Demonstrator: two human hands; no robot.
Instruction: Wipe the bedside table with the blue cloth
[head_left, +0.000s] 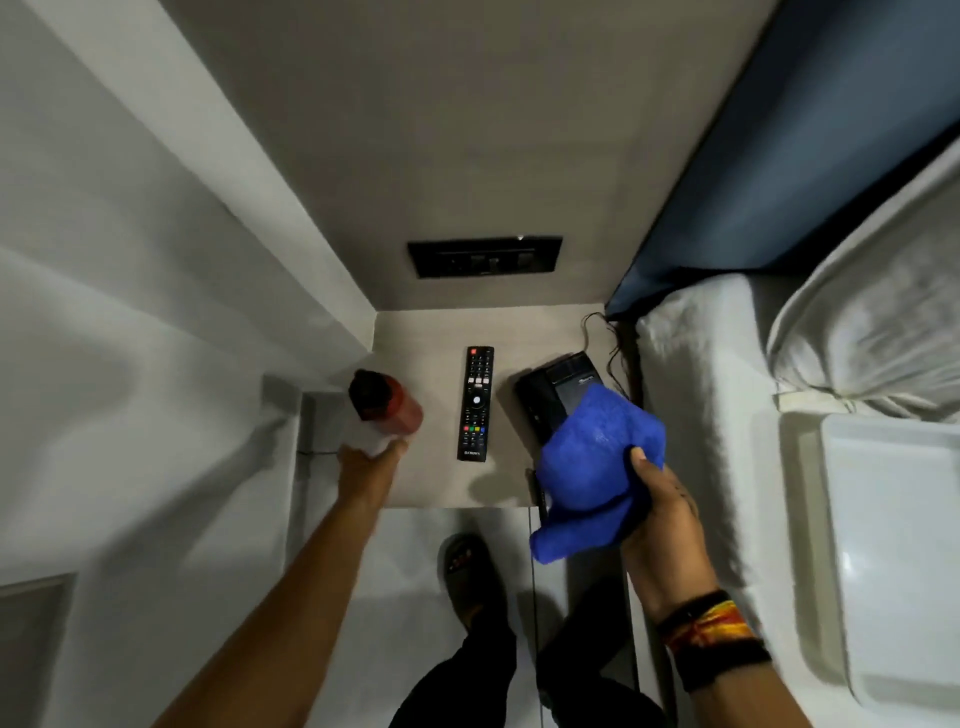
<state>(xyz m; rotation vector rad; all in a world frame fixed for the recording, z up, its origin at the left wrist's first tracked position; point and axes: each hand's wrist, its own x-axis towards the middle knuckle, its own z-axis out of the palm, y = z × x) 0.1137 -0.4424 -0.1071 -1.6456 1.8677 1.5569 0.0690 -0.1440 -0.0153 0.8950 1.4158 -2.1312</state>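
The grey bedside table (431, 332) sits in a corner between a white wall and the bed. My right hand (657, 512) is shut on the bunched blue cloth (592, 467), held above the table's front right part. My left hand (366, 460) grips the lower end of a bottle (387, 402) with a red band and black cap at the table's left edge. The bottle is blurred. A black remote (475, 402) lies lengthwise in the middle. A black telephone (553, 395) stands on the right, partly hidden behind the cloth.
A black socket panel (485, 257) is on the wall above the table. Thin black cables (613, 345) run at the table's back right. The white bed with a pillow (852, 332) and blue headboard (810, 135) is at the right. My foot in a sandal (467, 577) stands on the tiled floor.
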